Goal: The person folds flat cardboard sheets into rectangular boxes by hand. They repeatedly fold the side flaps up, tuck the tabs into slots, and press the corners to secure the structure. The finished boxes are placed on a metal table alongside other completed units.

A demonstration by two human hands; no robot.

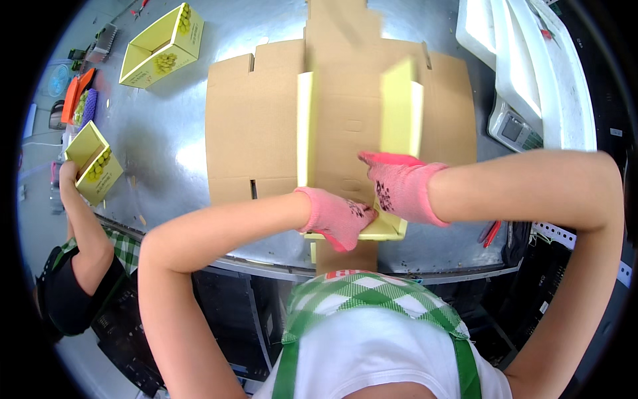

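Note:
A partly folded yellow carton (304, 133) with a brown inside stands on a large, flat, slotted brown cardboard sheet (252, 123) in front of me. Both my hands wear pink knit gloves with dark print. My left hand (339, 216) is closed at the carton's near edge, fingertips pinching its low yellow front panel. Just to the right and a little farther in, my right hand (402, 186) bends its fingers over the near right corner, beside the raised right wall. That right wall is slightly blurred. The gloves hide part of the corner.
A finished yellow box (143, 63) with a grape picture sits far left. At the left edge a co-worker's hand (68, 171) holds a similar box (100, 163). White foam trays (515, 60), a scale (515, 130) and a red-handled tool (492, 233) lie right.

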